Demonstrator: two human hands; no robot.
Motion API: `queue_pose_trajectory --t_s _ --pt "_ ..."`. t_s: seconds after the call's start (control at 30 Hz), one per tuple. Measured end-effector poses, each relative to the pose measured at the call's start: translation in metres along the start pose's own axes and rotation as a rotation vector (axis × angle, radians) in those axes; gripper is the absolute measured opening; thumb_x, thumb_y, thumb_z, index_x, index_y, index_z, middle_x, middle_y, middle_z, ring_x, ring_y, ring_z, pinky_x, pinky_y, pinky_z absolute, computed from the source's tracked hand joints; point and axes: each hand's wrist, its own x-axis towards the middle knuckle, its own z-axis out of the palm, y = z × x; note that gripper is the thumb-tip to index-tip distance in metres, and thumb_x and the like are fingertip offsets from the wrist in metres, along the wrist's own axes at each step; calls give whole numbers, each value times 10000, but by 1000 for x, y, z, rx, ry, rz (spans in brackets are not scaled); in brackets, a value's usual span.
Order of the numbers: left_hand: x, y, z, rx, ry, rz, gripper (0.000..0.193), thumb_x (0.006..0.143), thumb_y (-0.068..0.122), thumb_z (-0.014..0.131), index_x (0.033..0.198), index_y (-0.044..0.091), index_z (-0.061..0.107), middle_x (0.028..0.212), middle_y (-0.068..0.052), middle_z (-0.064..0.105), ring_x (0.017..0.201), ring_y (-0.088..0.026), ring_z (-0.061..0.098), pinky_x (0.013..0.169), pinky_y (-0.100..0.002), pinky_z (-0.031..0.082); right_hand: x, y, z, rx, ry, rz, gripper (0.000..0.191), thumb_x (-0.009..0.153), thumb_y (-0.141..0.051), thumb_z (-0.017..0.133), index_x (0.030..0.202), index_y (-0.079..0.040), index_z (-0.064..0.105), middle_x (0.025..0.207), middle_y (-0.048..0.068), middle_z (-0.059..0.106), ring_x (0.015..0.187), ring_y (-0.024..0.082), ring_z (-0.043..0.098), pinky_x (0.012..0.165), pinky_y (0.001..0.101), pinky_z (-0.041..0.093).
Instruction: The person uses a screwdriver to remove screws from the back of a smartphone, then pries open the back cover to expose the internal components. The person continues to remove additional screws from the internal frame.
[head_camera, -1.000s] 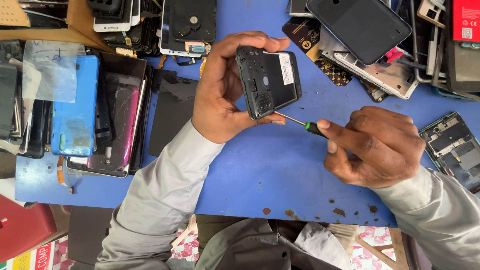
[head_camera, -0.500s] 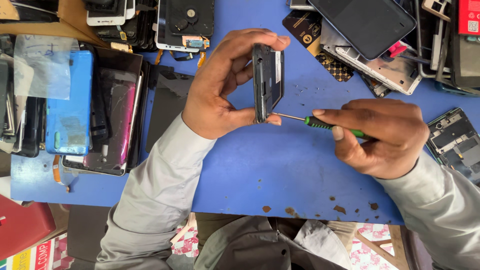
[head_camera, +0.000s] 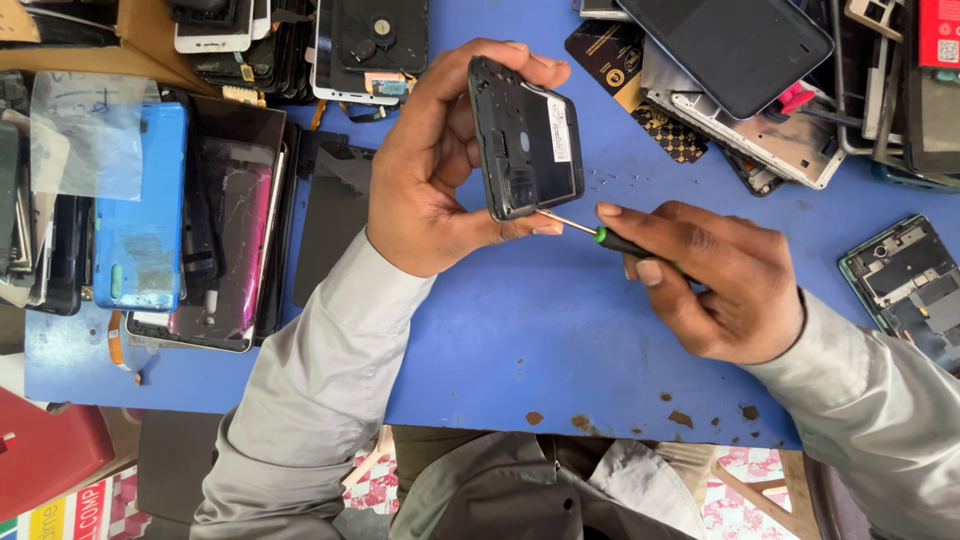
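Note:
My left hand holds an opened black phone body upright above the blue table, thumb under its lower edge and fingers over the top. Its inner side with a white label faces me. My right hand grips a small screwdriver with a black and green handle. The thin metal tip touches the phone's lower edge near my left thumb.
Stacks of phone screens and a blue back cover lie at the left. More phone frames and a dark panel crowd the top right. An open phone chassis sits at the right edge. A red box is bottom left.
My left hand has turned the phone from edge-on so its inner side faces me again. The screwdriver tip has stayed at the lower edge, and both hands shifted slightly.

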Motion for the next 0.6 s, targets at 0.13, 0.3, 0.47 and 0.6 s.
queue_pose_trajectory --t_s 0.13,0.3,0.47,0.6 --pt "-2 -2 2 10 15 22 916 883 33 993 1544 124 365 1462 -44 495 1425 -161 503 1161 -311 552 0 -4 5 -30 11 9 390 944 49 597 1329 9 641 839 93 670 558 85 528 511 264 445" --pt "-3 -2 1 -12 44 -30 922 846 44 994 1532 99 379 1459 -76 522 1404 -201 520 1155 -338 599 0 -2 8 -144 57 -15 473 853 86 619 1304 -41 682 753 53 613 496 102 469 474 299 405" --pt "-3 -6 1 -130 21 22 903 859 -5 985 1530 105 390 1429 -61 521 1406 -208 528 1183 -359 536 -1 5 11 -240 115 -117 524 800 100 628 1296 -56 690 762 49 615 508 95 507 446 274 426" --pt "-5 -9 0 -209 24 1 898 839 5 983 1521 88 405 1415 -75 538 1390 -221 543 1170 -372 543 -5 10 12 -245 137 -157 523 811 91 640 1307 -71 691 771 39 597 567 103 571 456 248 473"
